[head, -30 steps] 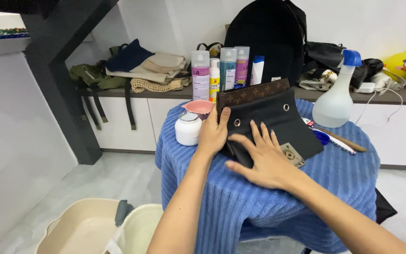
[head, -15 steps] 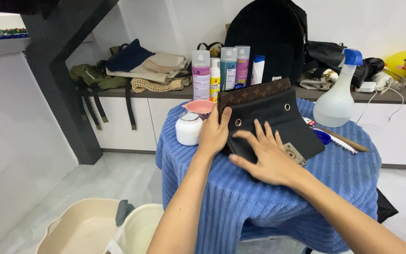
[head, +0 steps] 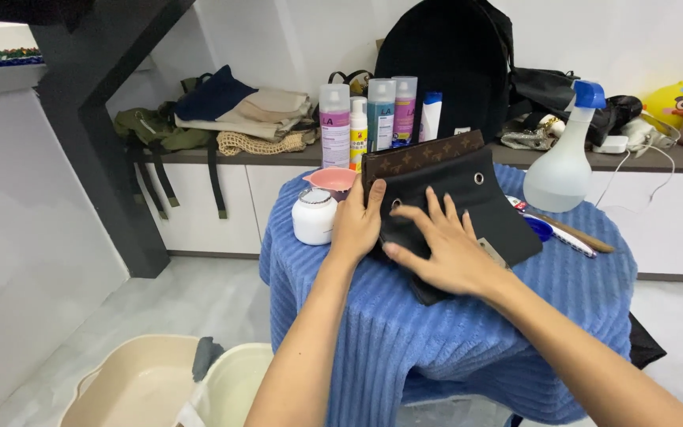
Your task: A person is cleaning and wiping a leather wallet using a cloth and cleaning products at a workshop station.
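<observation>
Your left hand [head: 355,225] and right hand [head: 446,251], fingers spread flat, press the black pouch [head: 468,202]: likely light, limp; grasp its edge beyond your fingertips.

White jar [head: 314,217], pink bowl [head: 332,180], spray bottle [head: 563,162] on blue towel [head: 452,332]; aerosol cans [head: 369,119] behind.

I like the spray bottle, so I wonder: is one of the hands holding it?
No, the spray bottle stands alone at the far right of the table, while the left hand and the right hand both rest on the black bag.
</observation>
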